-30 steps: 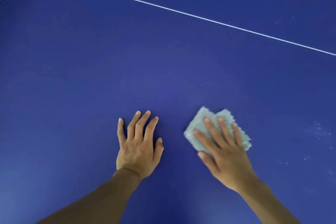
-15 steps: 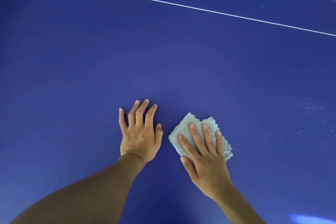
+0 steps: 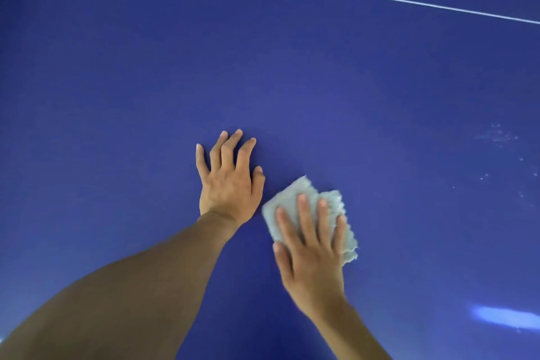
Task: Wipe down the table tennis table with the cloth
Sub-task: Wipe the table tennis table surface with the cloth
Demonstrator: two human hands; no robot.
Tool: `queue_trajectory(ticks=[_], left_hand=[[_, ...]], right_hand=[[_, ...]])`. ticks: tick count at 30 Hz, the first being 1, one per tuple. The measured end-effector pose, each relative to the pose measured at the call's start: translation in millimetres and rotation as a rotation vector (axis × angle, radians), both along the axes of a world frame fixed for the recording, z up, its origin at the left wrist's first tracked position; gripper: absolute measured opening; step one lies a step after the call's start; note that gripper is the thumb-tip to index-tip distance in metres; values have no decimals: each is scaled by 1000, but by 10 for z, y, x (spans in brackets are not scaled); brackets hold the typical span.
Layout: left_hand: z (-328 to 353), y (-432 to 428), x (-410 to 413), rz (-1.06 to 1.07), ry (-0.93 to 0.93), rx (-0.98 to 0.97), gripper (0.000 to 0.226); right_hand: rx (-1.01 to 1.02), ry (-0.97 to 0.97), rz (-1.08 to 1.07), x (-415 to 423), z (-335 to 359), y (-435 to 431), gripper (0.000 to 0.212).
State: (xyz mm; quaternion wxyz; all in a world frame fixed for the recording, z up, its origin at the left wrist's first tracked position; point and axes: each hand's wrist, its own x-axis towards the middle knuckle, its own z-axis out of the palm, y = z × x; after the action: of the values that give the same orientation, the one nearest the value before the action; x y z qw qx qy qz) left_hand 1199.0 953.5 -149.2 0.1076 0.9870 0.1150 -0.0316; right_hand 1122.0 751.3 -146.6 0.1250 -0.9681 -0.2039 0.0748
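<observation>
Flatly, right hand [image 3: 314, 267] presses cloth [image 3: 287, 195].

Bare hands + forearms showing, head cam.
L hand [image 3: 229, 181] and R hand [image 3: 312, 260] are both showing uncovered, w/ nails [image 3: 322, 202] looking clipped short. Tendons are ridging the back of the L hand and a crease is marking its wrist. L forearm [image 3: 131, 295] and R forearm [image 3: 350, 333] are running bare to the frame edge, the L one looking far bulkier near the lens.

My pale green fluffy cloth [image 3: 295, 199], frayed at its edges, lies on the smooth, faintly glossy dark blue desk [image 3: 146, 96].
</observation>
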Motion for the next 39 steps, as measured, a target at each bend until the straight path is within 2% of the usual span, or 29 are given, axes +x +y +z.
queue_trajectory(ticks=[2, 5, 7, 11, 13, 15, 18, 21, 25, 29, 32, 36, 38, 39], left_hand=[[-4, 3, -12, 6, -14, -11, 57], [-12, -1, -15, 16, -49, -44, 56], [-15, 5, -27, 33, -73, -85, 54], [19, 35, -48, 79, -123, -288, 51], [82, 37, -97, 116, -135, -407, 52], [161, -9, -259, 146, -143, -424, 50], [280, -211, -751, 228, -219, -330, 44], [311, -565, -1368, 331, -207, -266, 42], [236, -1199, -2124, 296, -139, -172, 44], [140, -1823, -2464, 182, -70, -160, 47], [53, -2030, -2490, 192, -12, -108, 49], [-51, -2022, -2496, 202, -20, -43, 49], [-74, -2029, -2503, 208, -37, -24, 49], [-76, -2037, -2505, 212, -40, -18, 49]], right_hand=[[25, -14, 257, -478, -35, -110, 63], [30, -22, 326, -661, -51, -511, 60], [5, -4, 203, -504, -33, -746, 59], [-20, 11, -211, -35, 6, -702, 58], [1, 17, -269, 23, 22, -441, 59], [28, 3, -87, -143, -1, -248, 58], [66, -1, 326, -747, -39, -256, 58], [73, -11, 443, -1277, -65, -676, 59], [-2, -3, 289, -1629, -55, -1763, 64], [-80, -8, 323, -1739, 29, -2915, 61], [-96, -1, 118, -1550, 102, -3446, 59], [-113, 41, -221, -1228, 128, -3300, 60], [-71, 42, -218, -1176, 112, -2975, 60], [-51, 38, -138, -1208, 97, -2835, 59]])
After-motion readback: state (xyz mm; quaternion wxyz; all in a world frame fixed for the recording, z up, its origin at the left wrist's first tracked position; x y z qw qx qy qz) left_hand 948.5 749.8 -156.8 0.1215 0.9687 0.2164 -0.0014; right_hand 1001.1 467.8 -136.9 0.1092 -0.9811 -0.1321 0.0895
